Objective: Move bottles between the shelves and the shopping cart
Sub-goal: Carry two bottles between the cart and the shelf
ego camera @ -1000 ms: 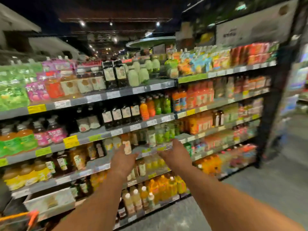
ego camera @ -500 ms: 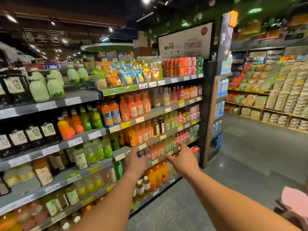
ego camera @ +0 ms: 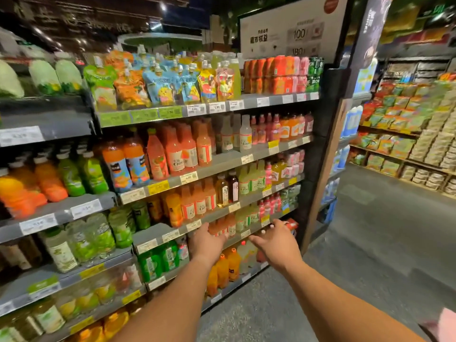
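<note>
Both my arms stretch forward toward a drinks shelving unit [ego camera: 217, 166] stocked with several rows of bottles. My left hand [ego camera: 206, 245] is open and empty, fingers near small orange bottles [ego camera: 228, 225] on a lower shelf. My right hand [ego camera: 277, 244] is also open and empty, palm down, in front of the lowest shelves near large orange bottles [ego camera: 228, 266]. Pink-orange juice bottles [ego camera: 182, 149] stand on the second shelf, and pouch drinks [ego camera: 160, 82] on the top one. The shopping cart is not in view.
A dark end post [ego camera: 328, 144] closes the shelving on the right, with blue bottles [ego camera: 352, 122] beyond it. Across the grey aisle floor [ego camera: 370, 243] stand snack shelves [ego camera: 419, 134]. A pink object [ego camera: 446, 324] shows at the bottom right corner.
The view has swung right along the shelves and closer to them. Both hands stay empty and outstretched, now low in front of the right end of the unit.
</note>
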The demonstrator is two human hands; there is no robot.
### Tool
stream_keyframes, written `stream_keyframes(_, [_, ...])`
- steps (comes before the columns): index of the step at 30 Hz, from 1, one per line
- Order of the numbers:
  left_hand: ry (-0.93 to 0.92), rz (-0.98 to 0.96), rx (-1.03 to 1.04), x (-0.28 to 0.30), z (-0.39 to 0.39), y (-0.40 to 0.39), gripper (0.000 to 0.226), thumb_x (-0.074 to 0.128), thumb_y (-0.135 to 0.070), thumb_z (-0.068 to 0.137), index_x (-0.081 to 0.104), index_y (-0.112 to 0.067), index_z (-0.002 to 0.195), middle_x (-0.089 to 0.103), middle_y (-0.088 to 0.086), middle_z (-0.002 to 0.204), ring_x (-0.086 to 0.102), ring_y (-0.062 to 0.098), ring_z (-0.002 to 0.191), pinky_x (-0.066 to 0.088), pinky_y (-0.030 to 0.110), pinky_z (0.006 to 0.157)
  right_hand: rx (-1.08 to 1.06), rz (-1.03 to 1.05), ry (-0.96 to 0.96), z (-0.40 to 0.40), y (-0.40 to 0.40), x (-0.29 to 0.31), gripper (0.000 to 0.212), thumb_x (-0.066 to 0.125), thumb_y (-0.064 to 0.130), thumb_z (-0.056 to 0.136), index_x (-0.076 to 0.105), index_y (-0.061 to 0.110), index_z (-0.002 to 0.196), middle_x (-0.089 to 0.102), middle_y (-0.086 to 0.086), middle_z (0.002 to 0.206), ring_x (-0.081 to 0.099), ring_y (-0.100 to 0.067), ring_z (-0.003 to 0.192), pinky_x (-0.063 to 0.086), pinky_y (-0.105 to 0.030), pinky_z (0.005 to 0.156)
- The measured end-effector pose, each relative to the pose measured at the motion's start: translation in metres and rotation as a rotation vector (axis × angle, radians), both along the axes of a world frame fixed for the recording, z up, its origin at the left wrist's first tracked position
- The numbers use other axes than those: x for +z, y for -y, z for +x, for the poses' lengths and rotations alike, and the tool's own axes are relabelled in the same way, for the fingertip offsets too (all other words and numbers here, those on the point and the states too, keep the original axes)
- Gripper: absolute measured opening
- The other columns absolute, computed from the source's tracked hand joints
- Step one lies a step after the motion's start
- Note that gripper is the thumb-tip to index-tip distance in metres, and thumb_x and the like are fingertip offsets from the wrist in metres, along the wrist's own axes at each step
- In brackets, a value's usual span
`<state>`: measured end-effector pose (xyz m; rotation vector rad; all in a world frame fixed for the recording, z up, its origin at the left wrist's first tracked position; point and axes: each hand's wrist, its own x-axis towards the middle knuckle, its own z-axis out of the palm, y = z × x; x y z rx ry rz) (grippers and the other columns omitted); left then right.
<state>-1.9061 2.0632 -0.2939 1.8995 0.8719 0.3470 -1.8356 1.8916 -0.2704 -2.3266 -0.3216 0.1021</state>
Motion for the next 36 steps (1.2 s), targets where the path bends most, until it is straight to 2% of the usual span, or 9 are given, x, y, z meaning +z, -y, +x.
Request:
stream_keyframes(5, [-0.092, 0.009, 0.066, -0.012, 0.086, -0.035, 0.069, 0.071, -0.041, 0.085, 0.042, -0.024, 0.145, 0.052, 0.005, 0.143, 0.048, 0.031, 0.131, 0.042, 0.043, 0.105, 0.050, 0.003, -0.104, 0.083, -0.032, -0.022, 0.086, 0.072, 0.055, 0.074, 0.034, 0.013, 0.139, 0.069, -0.015, 0.106, 0.067, -0.031, 0.096, 0.055, -0.045, 0.085])
stream_keyframes(9, [-0.109, 0.009, 0.090, -0.019, 0.149, -0.060, 0.077, 0.072, -0.044, 0.085, 0.037, -0.021, 0.149, 0.044, 0.007, 0.150, 0.042, 0.032, 0.137, 0.039, 0.049, 0.110, 0.059, 0.003, -0.137, 0.151, -0.057, -0.033, 0.084, 0.073, 0.054, 0.075, 0.039, 0.012, 0.138, 0.060, -0.012, 0.128, 0.060, -0.031, 0.112, 0.051, -0.045, 0.094])
stream_keyframes(12, [-0.119, 0.001, 0.120, -0.032, 0.197, -0.075, 0.083, 0.073, -0.044, 0.084, 0.033, -0.021, 0.152, 0.043, 0.007, 0.152, 0.043, 0.031, 0.137, 0.041, 0.047, 0.110, 0.102, -0.023, -0.124, 0.205, -0.079, -0.050, 0.092, 0.072, 0.058, 0.076, 0.034, 0.011, 0.145, 0.049, -0.011, 0.142, 0.051, -0.031, 0.126, 0.046, -0.045, 0.101])
stream_keyframes(16, [-0.157, -0.014, 0.178, -0.059, 0.266, -0.087, 0.086, 0.073, -0.045, 0.084, 0.030, -0.020, 0.153, 0.042, 0.007, 0.152, 0.044, 0.031, 0.136, 0.042, 0.045, 0.109, 0.185, -0.051, -0.154, 0.287, -0.111, -0.078, 0.093, 0.072, 0.056, 0.077, 0.033, 0.008, 0.146, 0.049, -0.015, 0.142, 0.048, -0.033, 0.128, 0.043, -0.040, 0.102])
stream_keyframes(22, [-0.218, -0.022, 0.301, -0.101, 0.358, -0.098, 0.068, 0.076, -0.040, 0.081, 0.049, -0.016, 0.138, 0.060, 0.008, 0.134, 0.057, 0.031, 0.121, 0.046, 0.034, 0.096, 0.382, -0.137, -0.196, 0.404, -0.161, -0.118, 0.086, 0.074, 0.049, 0.077, 0.036, 0.006, 0.142, 0.050, -0.017, 0.140, 0.049, -0.035, 0.126, 0.043, -0.040, 0.100])
stream_keyframes(24, [-0.231, -0.036, 0.337, -0.113, 0.383, -0.108, 0.065, 0.076, -0.040, 0.081, 0.050, -0.015, 0.135, 0.063, 0.009, 0.127, 0.060, 0.032, 0.116, 0.050, 0.041, 0.098, 0.434, -0.142, -0.202, 0.436, -0.181, -0.130, 0.079, 0.075, 0.048, 0.077, 0.041, 0.007, 0.136, 0.053, -0.017, 0.136, 0.052, -0.035, 0.121, 0.043, -0.039, 0.096])
stream_keyframes(27, [-0.261, -0.014, 0.405, -0.130, 0.417, -0.126, 0.070, 0.074, -0.042, 0.083, 0.045, -0.011, 0.137, 0.062, 0.012, 0.126, 0.060, 0.032, 0.114, 0.050, 0.042, 0.096, 0.481, -0.111, -0.205, 0.476, -0.209, -0.150, 0.053, 0.079, 0.041, 0.075, 0.047, 0.016, 0.109, 0.063, -0.014, 0.116, 0.056, -0.028, 0.092, 0.042, -0.031, 0.077])
stream_keyframes(32, [-0.225, 0.002, 0.566, -0.144, 0.461, -0.144, 0.062, 0.077, -0.039, 0.080, 0.047, -0.008, 0.124, 0.061, 0.013, 0.123, 0.058, 0.033, 0.114, 0.042, 0.032, 0.084, 0.532, -0.092, -0.145, 0.512, -0.251, -0.167, 0.052, 0.080, 0.045, 0.072, 0.046, 0.019, 0.102, 0.054, 0.001, 0.092, 0.050, -0.021, 0.081, 0.037, -0.029, 0.070])
stream_keyframes(36, [-0.276, 0.013, 0.660, -0.148, 0.475, -0.149, 0.058, 0.074, -0.039, 0.081, 0.046, -0.007, 0.122, 0.061, 0.014, 0.119, 0.060, 0.034, 0.112, 0.048, 0.038, 0.092, 0.516, -0.122, -0.161, 0.512, -0.269, -0.171, 0.052, 0.080, 0.045, 0.073, 0.041, 0.015, 0.090, 0.047, 0.002, 0.078, 0.045, -0.017, 0.064, 0.034, -0.027, 0.055])
